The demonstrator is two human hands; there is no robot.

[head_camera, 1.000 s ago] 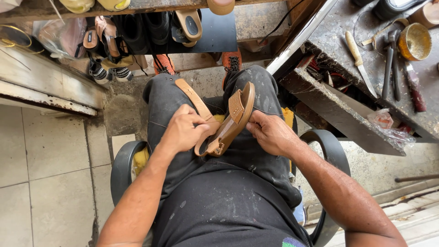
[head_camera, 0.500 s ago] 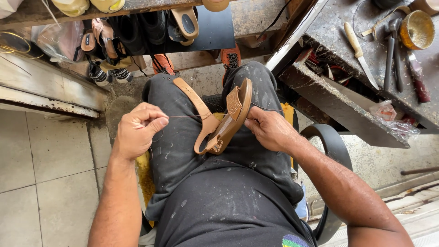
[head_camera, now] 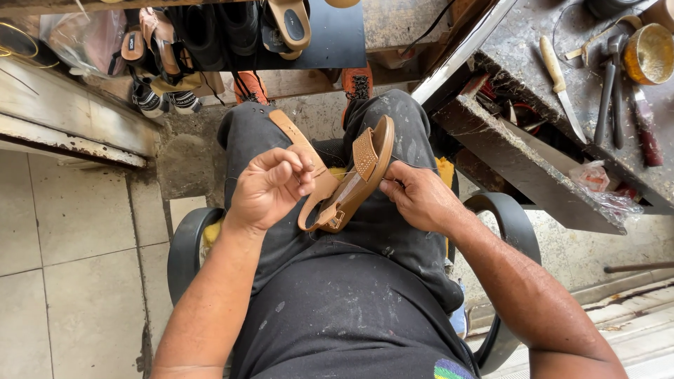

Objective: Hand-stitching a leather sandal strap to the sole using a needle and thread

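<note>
Mid-stitch, I'd say: the tan sandal [head_camera: 354, 184] sits on its edge on my lap, right hand [head_camera: 419, 196] gripping its sole. Left hand [head_camera: 270, 188], just left of it, pinches a thin thread [head_camera: 335, 177]; the strap looks unfinished.

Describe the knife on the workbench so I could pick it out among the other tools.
Look at the dark, worn workbench on the person's right. On its top, left of the dark hammer and the yellow tin, lies the knife, slanting. It alone has a pale cream handle and a thin bare metal blade pointing toward the bench's near edge.
</note>
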